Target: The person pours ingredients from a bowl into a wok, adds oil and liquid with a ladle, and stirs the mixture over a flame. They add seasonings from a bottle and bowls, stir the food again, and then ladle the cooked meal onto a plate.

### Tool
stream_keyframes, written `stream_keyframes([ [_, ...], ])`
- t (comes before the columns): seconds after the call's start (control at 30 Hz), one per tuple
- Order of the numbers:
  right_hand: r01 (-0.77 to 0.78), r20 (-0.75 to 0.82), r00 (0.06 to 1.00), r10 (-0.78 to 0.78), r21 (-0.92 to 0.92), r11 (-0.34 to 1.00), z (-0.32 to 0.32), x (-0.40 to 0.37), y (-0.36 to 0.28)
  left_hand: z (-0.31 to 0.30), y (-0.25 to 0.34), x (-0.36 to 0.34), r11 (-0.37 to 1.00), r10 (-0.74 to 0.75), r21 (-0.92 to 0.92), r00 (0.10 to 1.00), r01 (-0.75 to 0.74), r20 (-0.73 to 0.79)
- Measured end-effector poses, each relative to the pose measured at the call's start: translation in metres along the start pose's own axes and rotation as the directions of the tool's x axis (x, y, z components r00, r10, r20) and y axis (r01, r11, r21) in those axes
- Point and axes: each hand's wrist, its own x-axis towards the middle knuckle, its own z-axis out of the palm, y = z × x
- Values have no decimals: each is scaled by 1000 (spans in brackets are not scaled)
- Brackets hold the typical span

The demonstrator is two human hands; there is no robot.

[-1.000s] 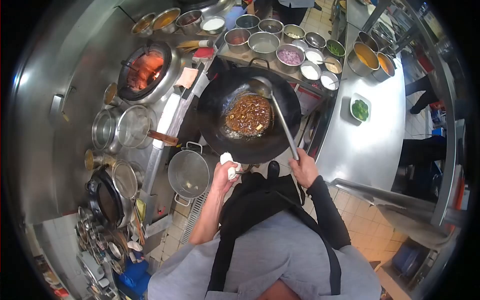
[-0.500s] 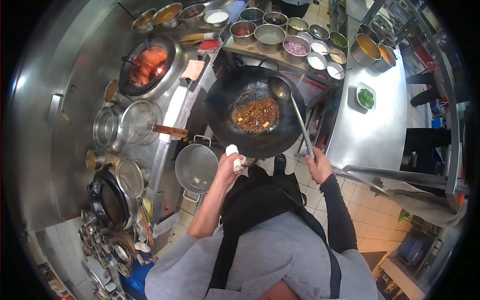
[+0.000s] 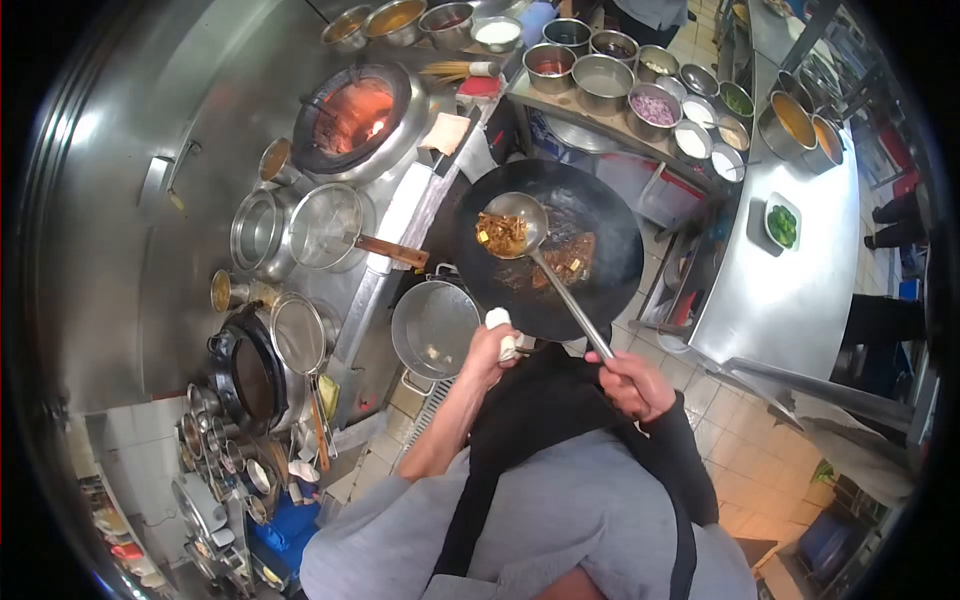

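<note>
Both in use, the left grip (image 3: 489, 354) clasps a white cloth (image 3: 504, 330) at the near edge of the wok (image 3: 618, 220), and the right grip (image 3: 637, 386) clenches the ladle (image 3: 572, 303), best kept level over the wok so its scoop of brown food (image 3: 503, 236) doesn't spill. More lies inside; a steel pot (image 3: 428, 316) just left of the wok could block a low swing, while metal containers (image 3: 605, 98) stand beyond the wok.

The right grip (image 3: 637, 386) holds a ladle (image 3: 572, 303) of food (image 3: 502, 236) over a black wok (image 3: 612, 222).
</note>
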Motion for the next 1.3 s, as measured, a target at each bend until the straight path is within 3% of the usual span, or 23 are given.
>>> stream_keyframes([
  [0.17,52,-158,985,-71,-117,992,8,7,-6,-7,3,-13,999,-36,23,999,36,1],
  [0.37,231,-184,957,-225,12,973,-20,-61,-19,32,8,5,997,-49,60,994,44,95],
  [0.47,374,-223,910,-349,78,924,-23,-104,-19,62,14,20,994,-102,53,967,92,232],
  [0.57,521,-228,844,-484,138,843,-32,-137,-13,101,19,30,986,-164,50,929,156,331],
  [0.67,669,-330,724,-606,121,733,-38,-155,-15,116,16,52,980,-197,87,866,177,460],
  [0.83,830,-495,468,-732,-38,557,-68,-155,-53,140,18,62,977,-199,156,871,143,449],
  [0.87,814,-554,402,-729,-148,561,-73,-151,-66,141,18,63,977,-198,167,873,136,446],
  [1.1,779,-700,245,-671,-269,566,-147,-125,-110,125,19,46,974,-211,150,921,170,327],
  [1.3,710,-715,208,-668,-359,606,-138,-134,-118,96,18,40,979,-203,68,949,193,240],
])
